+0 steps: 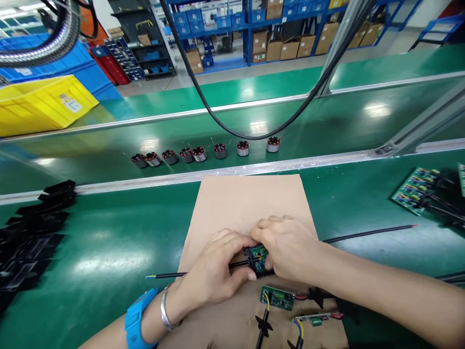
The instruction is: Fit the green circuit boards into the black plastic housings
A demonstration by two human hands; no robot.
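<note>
Over the cardboard sheet (254, 198), my left hand (218, 266) and my right hand (286, 247) close on opposite sides of a black housing with a green circuit board (259, 257) in it. The left thumb and forefinger grip its left end, where a black cable (238, 264) enters. My right fingers cover its right side and upper edge. A cable end (160, 276) with coloured wires sticks out left of my left hand. Nearer to me lie two more boards, one flat (278, 297) and one on edge (316, 319), with wires attached.
Several motor-like coils (220, 150) stand in a row behind the metal rail (174, 177). Black parts (29, 237) are heaped at the left, wired boards (417, 190) lie at the right. A black cable (232, 131) loops overhead. A yellow bin (43, 104) sits at the back left.
</note>
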